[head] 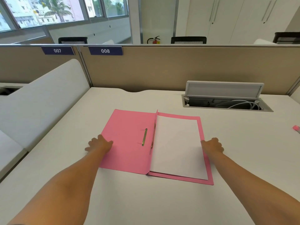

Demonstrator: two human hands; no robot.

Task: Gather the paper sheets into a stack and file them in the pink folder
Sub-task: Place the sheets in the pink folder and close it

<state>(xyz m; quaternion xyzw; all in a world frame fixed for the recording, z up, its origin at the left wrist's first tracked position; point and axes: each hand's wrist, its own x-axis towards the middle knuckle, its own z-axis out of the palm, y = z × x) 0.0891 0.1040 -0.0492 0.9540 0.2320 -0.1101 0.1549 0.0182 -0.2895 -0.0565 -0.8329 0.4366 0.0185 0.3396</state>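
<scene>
The pink folder [126,143] lies open and flat in the middle of the white desk. A stack of white paper sheets [177,146] rests on its right half, squared up against the spine. A brass fastener clip [144,137] sits on the left flap near the spine. My left hand [99,143] touches the left edge of the open cover, fingers curled at the edge. My right hand [211,147] rests at the folder's right edge beside the paper. Whether either hand pinches the folder's edge cannot be told.
An open cable hatch [227,101] with its lid raised and white cables inside sits at the back right of the desk [146,200]. A pink object [296,128] lies at the far right edge. A beige partition [162,69] closes the back; a white divider [40,101] stands on the left.
</scene>
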